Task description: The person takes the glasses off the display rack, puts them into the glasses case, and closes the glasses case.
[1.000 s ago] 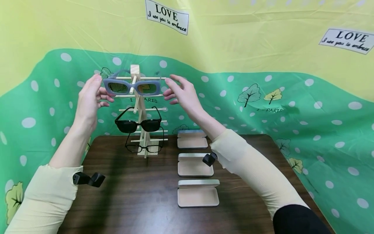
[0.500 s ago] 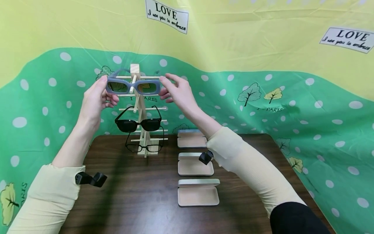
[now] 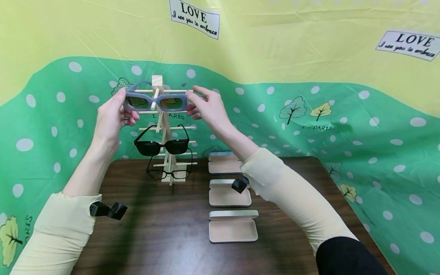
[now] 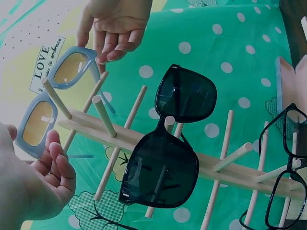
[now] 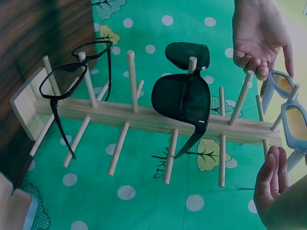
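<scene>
Two hands raised, both on one item: left hand [image 3: 110, 118] pinches the left end of the blue sunglasses [image 3: 172, 102], right hand [image 3: 209, 109] pinches the right end. Hands are apart from each other, frame between them.

Blue sunglasses, 1 pair, sit at the top of the wooden stand [image 3: 166, 131], bridge at the top front peg [image 3: 154, 104]. Peg tip shows past the frame on my head feed. I can't tell whether peg or hands carry the weight.

Stand count: 1, upright at the far side of the table [image 3: 165, 221]. Eyewear count: 3 with the blue pair. Next one down I have 1 pair of black sunglasses [image 3: 177, 146], dark lenses, mid-height. Lowest, 1 pair of black-rimmed glasses [image 3: 180, 175], clear lenses, just above the base.

Cases: 3, in a column right of the stand, all lids up, pale insides: far case [image 3: 225, 167], middle case [image 3: 228, 198], near case [image 3: 233, 231].

I also count 2 cream sleeves, left sleeve [image 3: 58, 233] and right sleeve [image 3: 292, 202], plus 1 black camera block per wrist.

Behind it all, 1 green-and-yellow backdrop [image 3: 261, 63]; 2 LOVE labels on my head view.
</scene>
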Tool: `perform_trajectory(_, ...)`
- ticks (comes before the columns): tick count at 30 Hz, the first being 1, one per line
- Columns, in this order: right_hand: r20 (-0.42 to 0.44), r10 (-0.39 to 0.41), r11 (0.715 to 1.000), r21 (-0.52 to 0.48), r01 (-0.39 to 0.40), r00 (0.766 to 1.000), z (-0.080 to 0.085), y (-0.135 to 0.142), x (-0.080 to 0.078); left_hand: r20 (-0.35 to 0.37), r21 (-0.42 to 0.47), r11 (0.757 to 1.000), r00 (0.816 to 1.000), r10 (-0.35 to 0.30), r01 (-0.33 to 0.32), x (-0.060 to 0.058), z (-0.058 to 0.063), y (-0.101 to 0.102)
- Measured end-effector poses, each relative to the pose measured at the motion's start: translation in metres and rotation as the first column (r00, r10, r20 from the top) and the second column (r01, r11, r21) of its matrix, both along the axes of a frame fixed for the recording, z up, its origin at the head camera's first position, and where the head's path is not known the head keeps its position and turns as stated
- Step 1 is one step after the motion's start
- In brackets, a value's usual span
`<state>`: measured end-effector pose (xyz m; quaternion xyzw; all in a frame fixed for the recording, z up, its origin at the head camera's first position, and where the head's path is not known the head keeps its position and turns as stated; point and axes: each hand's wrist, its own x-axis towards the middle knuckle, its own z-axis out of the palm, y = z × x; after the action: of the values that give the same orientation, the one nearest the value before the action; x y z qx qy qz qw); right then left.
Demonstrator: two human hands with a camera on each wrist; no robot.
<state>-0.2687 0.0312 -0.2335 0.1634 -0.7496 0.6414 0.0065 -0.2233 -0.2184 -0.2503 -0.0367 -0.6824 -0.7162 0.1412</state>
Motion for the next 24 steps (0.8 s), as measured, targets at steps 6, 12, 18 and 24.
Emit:
perform_trajectory(6, 0.012, 0.016, 0.998, -0.058, -0.016, 1.0, 0.0006, -0.0013, 0.0006, 0.012, 0.005, 1.0, 1.0, -0.007, 0.007, -0.0005, 0.0027, 0.0029)
perform_trajectory(12, 0.016, 0.038, 0.995, -0.094, -0.036, 0.999, 0.0002, -0.0024, 0.0002, 0.012, -0.001, 1.0, 1.0, 0.003, -0.003, -0.0005, 0.0041, 0.0036)
perform_trajectory(18, 0.011, 0.041, 0.993, -0.11, -0.039, 0.999, 0.0008, -0.0032, 0.0013, 0.008, -0.006, 1.0, 1.0, 0.012, -0.012, 0.0, 0.0053, 0.0028)
perform_trajectory(24, 0.004, 0.047, 0.989, -0.143, -0.046, 0.999, 0.0033, -0.003, 0.0031, -0.039, 0.051, 0.998, 0.998, 0.049, -0.047, -0.0001, 0.0086, 0.0049)
